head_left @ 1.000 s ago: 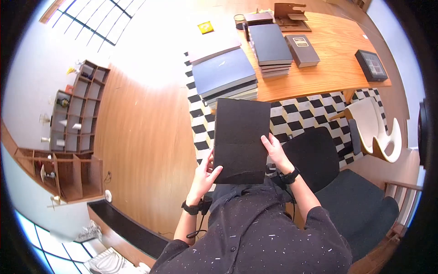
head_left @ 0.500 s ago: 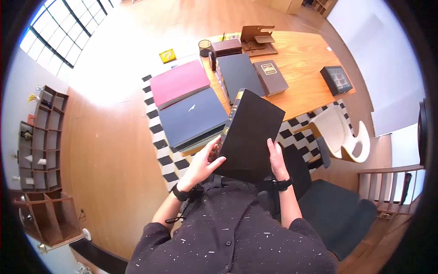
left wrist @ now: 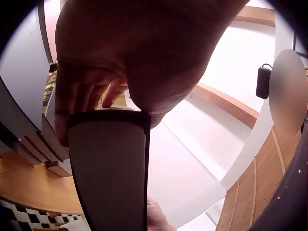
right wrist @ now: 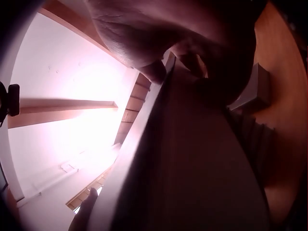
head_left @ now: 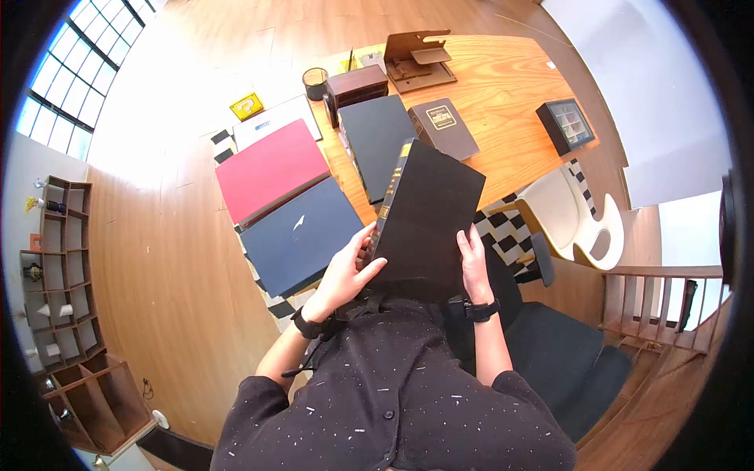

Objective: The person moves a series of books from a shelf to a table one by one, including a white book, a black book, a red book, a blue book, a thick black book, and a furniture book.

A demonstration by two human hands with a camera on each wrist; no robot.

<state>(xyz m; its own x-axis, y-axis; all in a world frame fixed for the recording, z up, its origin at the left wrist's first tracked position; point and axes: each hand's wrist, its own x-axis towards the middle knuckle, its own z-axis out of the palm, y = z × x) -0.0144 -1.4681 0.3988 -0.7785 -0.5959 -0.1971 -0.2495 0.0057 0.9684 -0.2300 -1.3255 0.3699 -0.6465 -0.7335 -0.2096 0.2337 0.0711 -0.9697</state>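
Note:
A thick black hardcover book with gold bands on its spine is held tilted in front of the body. The left hand grips its spine side, thumb on the cover and fingers wrapped behind. On the opposite edge, the right hand holds it with the thumb on the cover side. The left wrist view shows the book's end below the palm; the right wrist view has the dark book edge between thumb and fingers. Beyond the book lie a blue book, a red book and a dark-topped book stack.
On the wooden table are a brown book, a brown stand, a mesh cup and a black display box. A white chair and a black office chair stand at the right.
The book has turned from facing cover-on to a slant that shows its gold-banded spine. Both hands keep hold of it. The head view has shifted, and the table items now appear further left.

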